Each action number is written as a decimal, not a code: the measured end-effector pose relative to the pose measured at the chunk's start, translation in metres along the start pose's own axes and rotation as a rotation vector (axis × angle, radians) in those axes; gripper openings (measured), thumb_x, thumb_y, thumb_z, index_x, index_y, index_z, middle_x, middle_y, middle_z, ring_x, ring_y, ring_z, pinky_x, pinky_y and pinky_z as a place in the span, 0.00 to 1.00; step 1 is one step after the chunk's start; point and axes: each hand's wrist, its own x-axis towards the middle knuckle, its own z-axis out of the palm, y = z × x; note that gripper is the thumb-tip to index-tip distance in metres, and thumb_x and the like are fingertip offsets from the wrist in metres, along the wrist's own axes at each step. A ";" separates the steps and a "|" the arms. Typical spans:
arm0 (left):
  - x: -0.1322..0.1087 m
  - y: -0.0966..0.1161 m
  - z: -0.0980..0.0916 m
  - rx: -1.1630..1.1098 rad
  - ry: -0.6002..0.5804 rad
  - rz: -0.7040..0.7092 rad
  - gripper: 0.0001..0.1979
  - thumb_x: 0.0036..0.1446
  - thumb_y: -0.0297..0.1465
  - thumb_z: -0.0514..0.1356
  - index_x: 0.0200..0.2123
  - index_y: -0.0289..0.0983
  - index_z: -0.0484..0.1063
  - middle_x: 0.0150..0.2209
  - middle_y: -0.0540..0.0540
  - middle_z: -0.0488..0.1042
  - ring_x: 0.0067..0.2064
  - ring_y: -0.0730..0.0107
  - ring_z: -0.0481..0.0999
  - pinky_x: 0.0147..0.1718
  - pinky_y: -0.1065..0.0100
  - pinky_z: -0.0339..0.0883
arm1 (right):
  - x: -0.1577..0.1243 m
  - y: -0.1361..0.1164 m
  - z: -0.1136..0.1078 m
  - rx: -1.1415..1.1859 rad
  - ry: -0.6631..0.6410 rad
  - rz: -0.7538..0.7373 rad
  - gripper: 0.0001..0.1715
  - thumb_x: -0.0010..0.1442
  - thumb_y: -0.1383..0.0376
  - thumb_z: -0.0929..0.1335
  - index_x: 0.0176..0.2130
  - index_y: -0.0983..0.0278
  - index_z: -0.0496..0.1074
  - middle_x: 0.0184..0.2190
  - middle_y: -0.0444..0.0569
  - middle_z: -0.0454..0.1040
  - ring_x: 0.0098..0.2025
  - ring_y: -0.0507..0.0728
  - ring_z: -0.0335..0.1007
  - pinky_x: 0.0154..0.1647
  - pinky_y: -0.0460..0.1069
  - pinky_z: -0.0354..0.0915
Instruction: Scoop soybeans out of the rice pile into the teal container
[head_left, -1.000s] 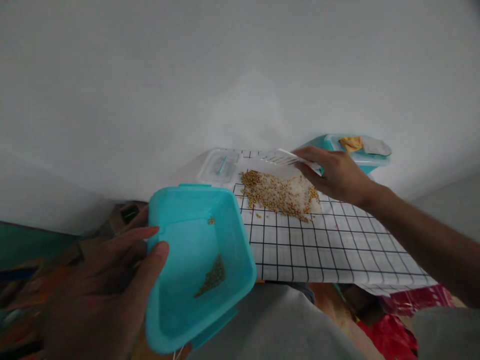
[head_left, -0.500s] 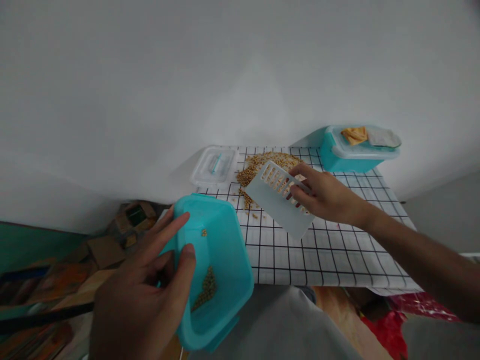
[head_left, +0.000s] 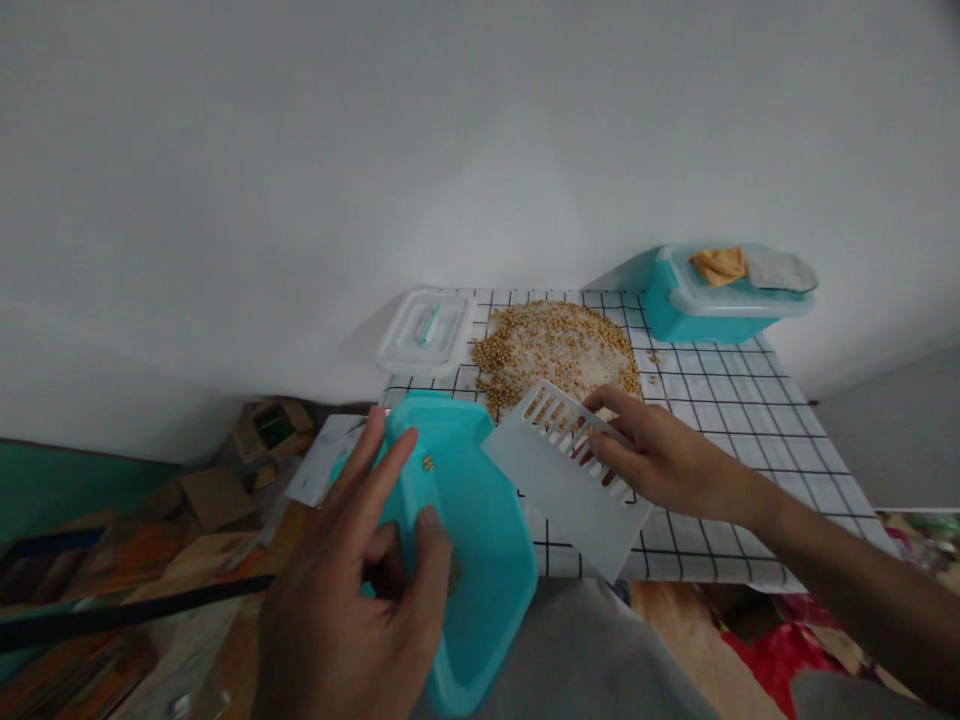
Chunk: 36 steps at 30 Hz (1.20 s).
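Note:
My left hand (head_left: 360,590) grips the near rim of an open turquoise plastic box (head_left: 472,540), thumb inside, fingers over the edge; one grain shows on the box floor. My right hand (head_left: 660,455) holds a white slotted plastic scraper (head_left: 566,470) tilted beside the box's right rim, above the table's front edge. A heap of mixed yellow beans and white rice (head_left: 559,350) lies on the checked tablecloth (head_left: 720,440) behind the scraper.
A clear lid (head_left: 427,330) lies at the table's back left. A second turquoise box (head_left: 712,300) with a lid and cloths on top stands at the back right by the white wall. Cardboard and clutter cover the floor at left (head_left: 217,490).
My right hand pulled the scraper from the heap toward me, up to the box's rim. My left hand shifted over the box's near edge, and the box moved right.

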 end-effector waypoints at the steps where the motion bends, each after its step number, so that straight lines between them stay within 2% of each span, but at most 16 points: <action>1: -0.001 0.002 0.001 -0.026 -0.004 0.014 0.27 0.61 0.39 0.59 0.63 0.52 0.61 0.68 0.51 0.60 0.24 0.79 0.73 0.23 0.70 0.73 | -0.002 0.002 0.003 0.001 -0.008 0.010 0.08 0.66 0.63 0.63 0.46 0.58 0.63 0.28 0.41 0.75 0.26 0.52 0.70 0.24 0.46 0.62; 5: -0.002 0.004 0.008 -0.147 -0.029 0.015 0.28 0.62 0.38 0.59 0.64 0.51 0.60 0.69 0.48 0.58 0.26 0.79 0.75 0.24 0.72 0.75 | -0.005 0.012 0.015 0.005 -0.037 0.038 0.09 0.66 0.61 0.62 0.47 0.59 0.63 0.30 0.43 0.74 0.27 0.53 0.70 0.26 0.46 0.62; 9: -0.006 0.002 0.014 -0.241 -0.154 -0.001 0.22 0.62 0.39 0.59 0.59 0.52 0.66 0.60 0.48 0.71 0.28 0.77 0.76 0.27 0.72 0.77 | -0.001 0.018 0.028 0.011 -0.098 0.024 0.10 0.66 0.62 0.61 0.47 0.59 0.63 0.26 0.42 0.73 0.25 0.53 0.69 0.25 0.46 0.62; 11: -0.009 0.003 0.016 -0.235 -0.150 0.057 0.18 0.62 0.38 0.61 0.56 0.51 0.69 0.53 0.50 0.76 0.28 0.77 0.75 0.27 0.73 0.76 | 0.003 0.021 0.033 -0.002 -0.096 0.001 0.11 0.65 0.62 0.62 0.48 0.59 0.63 0.27 0.43 0.73 0.26 0.54 0.70 0.25 0.46 0.62; 14: -0.011 0.006 0.019 -0.194 -0.142 0.176 0.15 0.63 0.35 0.60 0.53 0.50 0.70 0.48 0.52 0.76 0.34 0.77 0.77 0.32 0.74 0.75 | 0.007 0.024 0.037 -0.033 -0.080 -0.018 0.14 0.63 0.62 0.64 0.50 0.60 0.64 0.29 0.44 0.75 0.26 0.53 0.70 0.26 0.47 0.61; 19: -0.005 0.007 0.026 -0.150 -0.264 0.411 0.12 0.64 0.32 0.59 0.51 0.45 0.71 0.52 0.52 0.76 0.43 0.72 0.78 0.45 0.67 0.74 | 0.012 0.027 0.039 -0.030 -0.106 -0.034 0.14 0.63 0.64 0.64 0.49 0.61 0.63 0.28 0.44 0.74 0.26 0.53 0.70 0.28 0.47 0.62; 21: 0.004 0.002 0.026 -0.076 -0.259 0.541 0.09 0.62 0.33 0.62 0.46 0.45 0.73 0.50 0.54 0.78 0.45 0.65 0.75 0.47 0.59 0.71 | 0.013 0.027 0.037 -0.022 -0.115 -0.049 0.13 0.63 0.64 0.64 0.48 0.60 0.64 0.28 0.43 0.73 0.27 0.53 0.70 0.27 0.47 0.62; 23: 0.016 -0.004 0.025 -0.005 -0.270 0.670 0.09 0.58 0.39 0.65 0.40 0.45 0.74 0.51 0.55 0.78 0.47 0.57 0.71 0.47 0.51 0.67 | 0.014 0.026 0.032 0.016 -0.146 -0.050 0.11 0.63 0.65 0.64 0.47 0.59 0.63 0.27 0.42 0.72 0.26 0.52 0.70 0.26 0.46 0.63; 25: 0.028 -0.009 0.024 -0.027 -0.346 0.755 0.19 0.51 0.50 0.67 0.38 0.44 0.74 0.52 0.51 0.76 0.54 0.51 0.67 0.57 0.45 0.60 | 0.013 0.026 0.022 0.051 -0.175 -0.031 0.10 0.63 0.65 0.64 0.46 0.59 0.64 0.26 0.41 0.72 0.24 0.51 0.69 0.24 0.46 0.63; 27: 0.037 -0.012 0.022 -0.082 -0.437 0.776 0.27 0.46 0.58 0.66 0.37 0.42 0.72 0.48 0.47 0.75 0.56 0.52 0.67 0.66 0.42 0.47 | 0.012 0.028 0.006 0.072 -0.160 0.012 0.08 0.64 0.65 0.64 0.45 0.59 0.65 0.27 0.41 0.74 0.25 0.51 0.70 0.24 0.45 0.64; 29: 0.041 -0.014 0.023 -0.095 -0.473 0.761 0.30 0.43 0.61 0.65 0.35 0.41 0.71 0.41 0.47 0.74 0.52 0.56 0.69 0.68 0.42 0.41 | 0.011 0.030 -0.012 0.119 -0.117 0.080 0.07 0.65 0.63 0.64 0.45 0.59 0.64 0.29 0.43 0.76 0.26 0.52 0.72 0.24 0.46 0.66; 31: 0.041 -0.014 0.026 -0.080 -0.433 0.753 0.31 0.43 0.61 0.65 0.34 0.40 0.70 0.39 0.46 0.71 0.49 0.57 0.70 0.67 0.43 0.43 | 0.010 0.034 -0.027 0.180 -0.072 0.144 0.08 0.66 0.61 0.63 0.46 0.59 0.63 0.31 0.43 0.77 0.27 0.53 0.73 0.25 0.47 0.68; 36: 0.030 -0.019 0.037 -0.010 -0.161 0.683 0.34 0.40 0.59 0.68 0.41 0.38 0.71 0.48 0.39 0.69 0.56 0.47 0.66 0.63 0.43 0.53 | 0.018 0.040 -0.043 0.205 -0.009 0.177 0.10 0.67 0.60 0.63 0.47 0.59 0.62 0.31 0.44 0.78 0.28 0.55 0.75 0.26 0.48 0.71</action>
